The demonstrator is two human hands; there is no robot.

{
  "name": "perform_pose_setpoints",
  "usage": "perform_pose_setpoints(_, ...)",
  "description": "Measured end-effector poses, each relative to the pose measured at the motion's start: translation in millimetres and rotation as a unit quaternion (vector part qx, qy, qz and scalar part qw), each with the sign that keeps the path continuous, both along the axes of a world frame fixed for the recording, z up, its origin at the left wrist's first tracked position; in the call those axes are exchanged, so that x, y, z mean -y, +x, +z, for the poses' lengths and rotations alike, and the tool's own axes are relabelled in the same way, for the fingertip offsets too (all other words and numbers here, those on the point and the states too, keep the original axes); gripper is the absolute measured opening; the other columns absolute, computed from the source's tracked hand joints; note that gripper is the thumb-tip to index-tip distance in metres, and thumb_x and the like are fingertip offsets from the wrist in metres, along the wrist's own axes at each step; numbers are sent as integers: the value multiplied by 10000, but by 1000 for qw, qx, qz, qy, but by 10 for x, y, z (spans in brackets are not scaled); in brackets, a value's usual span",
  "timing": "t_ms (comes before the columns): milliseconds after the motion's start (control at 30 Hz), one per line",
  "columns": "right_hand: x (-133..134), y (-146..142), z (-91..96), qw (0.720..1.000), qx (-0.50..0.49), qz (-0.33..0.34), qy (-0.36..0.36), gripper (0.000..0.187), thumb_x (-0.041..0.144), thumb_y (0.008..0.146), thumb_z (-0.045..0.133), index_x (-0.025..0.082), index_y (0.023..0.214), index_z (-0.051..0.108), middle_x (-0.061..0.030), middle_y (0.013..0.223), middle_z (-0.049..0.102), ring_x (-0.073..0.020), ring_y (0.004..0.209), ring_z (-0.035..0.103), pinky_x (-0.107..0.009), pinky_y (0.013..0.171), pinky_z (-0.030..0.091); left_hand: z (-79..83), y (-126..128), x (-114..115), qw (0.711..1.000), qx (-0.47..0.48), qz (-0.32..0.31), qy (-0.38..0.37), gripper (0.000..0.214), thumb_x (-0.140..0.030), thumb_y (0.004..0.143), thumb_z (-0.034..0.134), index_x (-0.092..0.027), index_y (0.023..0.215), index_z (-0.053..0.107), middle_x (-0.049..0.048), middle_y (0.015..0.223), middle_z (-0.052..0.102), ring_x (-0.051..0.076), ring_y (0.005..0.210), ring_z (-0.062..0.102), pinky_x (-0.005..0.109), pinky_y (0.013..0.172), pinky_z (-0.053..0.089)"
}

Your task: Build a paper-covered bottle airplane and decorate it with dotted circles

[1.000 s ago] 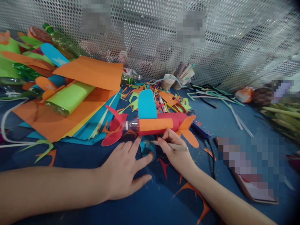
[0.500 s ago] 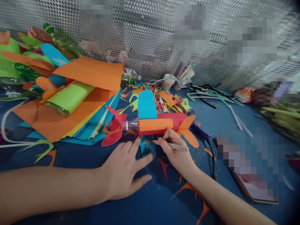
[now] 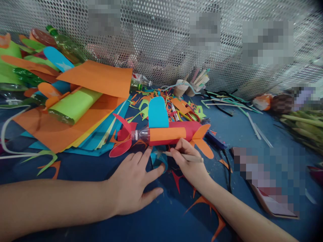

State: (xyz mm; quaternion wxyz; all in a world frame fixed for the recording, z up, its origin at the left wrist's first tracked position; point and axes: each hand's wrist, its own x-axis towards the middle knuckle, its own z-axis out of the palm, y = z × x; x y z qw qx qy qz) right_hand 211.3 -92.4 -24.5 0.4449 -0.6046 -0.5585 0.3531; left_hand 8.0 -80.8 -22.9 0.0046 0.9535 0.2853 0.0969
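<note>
A bottle airplane (image 3: 174,133) lies on its side, wrapped in red and orange paper, with an orange tail and a red propeller at its neck. One blue wing (image 3: 158,112) points away from me; the other, lower wing (image 3: 159,162) curls toward me and carries a pale star. My left hand (image 3: 137,179) is spread, its fingertips against that lower wing and the bottle's near side. Pinched in my right hand (image 3: 189,161) is a slim pale pen (image 3: 191,158), its tip at the star.
Coloured paper sheets (image 3: 42,124) and wrapped bottles are heaped at left. Paper scraps (image 3: 143,109) lie behind the airplane. Cups (image 3: 181,88) of markers stand near a perforated metal screen (image 3: 156,40). A blue glue gun (image 3: 215,139) and a pixelated flat object (image 3: 272,188) are at right.
</note>
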Motion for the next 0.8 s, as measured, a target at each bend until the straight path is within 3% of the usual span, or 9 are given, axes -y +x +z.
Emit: perform_pose_setpoints(800, -4, -6, 9, 1000, -5, 15, -16, 238, 238, 822, 513, 224, 654, 346, 86, 520, 296, -84, 461, 250, -228, 431, 201, 35, 0, -6, 1000, -13, 1, -16, 479, -550, 905, 322, -332, 1301, 483, 192, 1332, 406, 324, 982, 510, 476, 787, 419)
